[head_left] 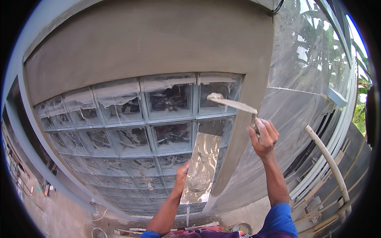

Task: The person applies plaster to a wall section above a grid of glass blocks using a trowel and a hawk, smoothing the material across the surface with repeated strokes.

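My right hand [264, 137], raised in front of the wall's right side, is closed around the handle of a small trowel [238, 105]. Its narrow blade points left, with a lump of grey mortar [215, 96] on the tip. Lower down, my left hand [181, 174] grips a long rectangular metal plate [206, 156] from its left side. Wet mortar [199, 180] is spread on the plate's lower half. How the left fingers hold the plate underneath is hidden. Behind both tools is a glass-block panel [170, 135], smeared with pale plaster along its top row.
Smooth grey plaster [158, 43] frames the glass blocks above and on the right. Grey marbled panels [295, 107] cover the adjoining right wall. Bent poles [329, 158] and white pipes lean at the right. A bucket [242, 227] stands on the floor below me.
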Available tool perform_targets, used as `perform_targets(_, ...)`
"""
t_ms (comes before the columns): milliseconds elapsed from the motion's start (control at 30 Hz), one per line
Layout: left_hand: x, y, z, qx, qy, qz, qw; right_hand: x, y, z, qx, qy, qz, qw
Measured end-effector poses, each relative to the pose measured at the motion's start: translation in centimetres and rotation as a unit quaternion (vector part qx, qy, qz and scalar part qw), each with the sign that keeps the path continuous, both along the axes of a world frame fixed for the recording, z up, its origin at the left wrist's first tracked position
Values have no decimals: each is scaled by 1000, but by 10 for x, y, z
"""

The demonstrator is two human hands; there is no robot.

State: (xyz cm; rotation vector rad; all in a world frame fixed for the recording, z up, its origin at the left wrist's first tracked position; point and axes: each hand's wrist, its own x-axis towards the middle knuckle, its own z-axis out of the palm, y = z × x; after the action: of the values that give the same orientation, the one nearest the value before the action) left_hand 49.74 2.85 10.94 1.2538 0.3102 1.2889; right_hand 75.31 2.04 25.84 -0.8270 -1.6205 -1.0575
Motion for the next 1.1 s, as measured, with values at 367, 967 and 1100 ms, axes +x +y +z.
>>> perform_targets(367,14,-3,17,-209,-212,-153,942,77,75,230,157,-57,-186,968)
perform_targets(967,33,24,-28,-189,-190,-26,963,47,104,308,92,-85,-233,965)
perform_targets(1100,34,25,-29,-215,-190,-33,957,49,99,310,76,-83,-247,962)
